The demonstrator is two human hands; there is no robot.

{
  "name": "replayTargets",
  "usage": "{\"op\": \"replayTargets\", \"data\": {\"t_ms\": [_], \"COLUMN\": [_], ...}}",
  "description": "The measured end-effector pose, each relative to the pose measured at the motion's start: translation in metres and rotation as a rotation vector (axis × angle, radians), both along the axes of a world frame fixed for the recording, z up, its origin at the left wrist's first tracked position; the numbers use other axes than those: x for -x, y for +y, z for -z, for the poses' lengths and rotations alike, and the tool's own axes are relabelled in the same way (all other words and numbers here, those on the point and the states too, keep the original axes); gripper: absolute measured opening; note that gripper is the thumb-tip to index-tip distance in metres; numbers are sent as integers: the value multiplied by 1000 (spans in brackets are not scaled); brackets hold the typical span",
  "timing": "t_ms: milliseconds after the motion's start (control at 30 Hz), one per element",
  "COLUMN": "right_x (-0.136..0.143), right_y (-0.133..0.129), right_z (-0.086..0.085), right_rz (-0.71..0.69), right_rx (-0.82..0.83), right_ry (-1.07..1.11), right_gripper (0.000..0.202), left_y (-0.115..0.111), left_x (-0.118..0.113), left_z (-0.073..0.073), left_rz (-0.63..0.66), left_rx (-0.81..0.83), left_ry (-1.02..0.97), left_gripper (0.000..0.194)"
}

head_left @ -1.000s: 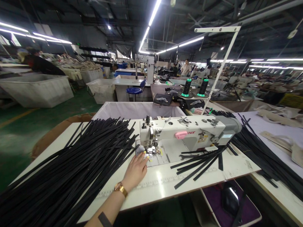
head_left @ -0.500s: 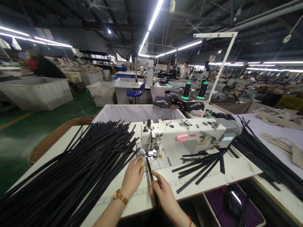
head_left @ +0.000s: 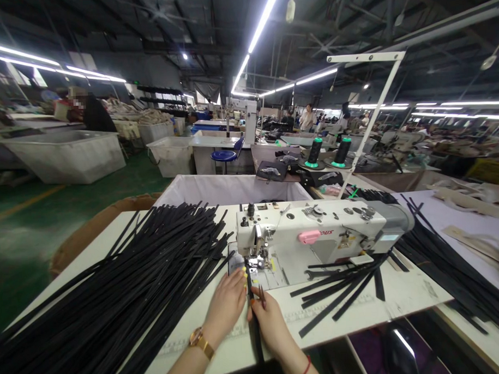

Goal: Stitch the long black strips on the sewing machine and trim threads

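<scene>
A black strap [head_left: 254, 327] runs from the table's front edge up to the presser foot [head_left: 258, 261] of a white sewing machine [head_left: 284, 229]. My left hand [head_left: 229, 299] lies flat on the table left of the strap, fingers stretched toward the foot, fingertips at the strap's edge. Closer to the front edge, my right hand [head_left: 270, 320] is closed on the strap between thumb and fingers. A small dark pointed tool, perhaps thread snips [head_left: 261, 294], sticks up from that same hand; its handle is hidden.
A big heap of black straps [head_left: 125, 273] covers the table's left side. Several strap ends [head_left: 339, 293] and a wrench [head_left: 313, 273] lie right of my hands. Behind the machine stand a cloth-lined bin [head_left: 217, 189] and two black thread cones [head_left: 315, 152]. A person [head_left: 95, 113] bends at the far left.
The view has shifted slightly, so the machine sits a little lower and farther right. The strap's tail now hangs more visibly over the front edge. Both hands remain beside the foot.
</scene>
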State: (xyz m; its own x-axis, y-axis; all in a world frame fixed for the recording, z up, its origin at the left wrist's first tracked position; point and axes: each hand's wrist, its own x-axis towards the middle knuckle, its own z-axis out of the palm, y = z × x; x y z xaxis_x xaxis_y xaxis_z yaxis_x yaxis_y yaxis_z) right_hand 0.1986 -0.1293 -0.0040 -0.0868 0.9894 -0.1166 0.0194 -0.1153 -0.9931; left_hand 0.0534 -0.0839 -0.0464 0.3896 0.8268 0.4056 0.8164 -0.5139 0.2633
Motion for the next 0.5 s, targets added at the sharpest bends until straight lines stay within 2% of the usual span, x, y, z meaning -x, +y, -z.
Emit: {"op": "replayTargets", "data": {"t_ms": [100,200,500], "right_x": [3,5,-3], "right_y": [8,8,2], "right_z": [-3,-4,0], "right_rz": [-18,-23,-18], "right_rx": [-42,-56,23], "right_ry": [8,0,-50], "right_gripper": [19,19,21], "left_y": [1,0,-2], "left_x": [0,0,1], "left_z": [-1,-3,-6], "left_rz": [7,7,22], "left_rx": [9,25,24], "left_ry": [13,19,-2], "left_gripper": [37,38,38]}}
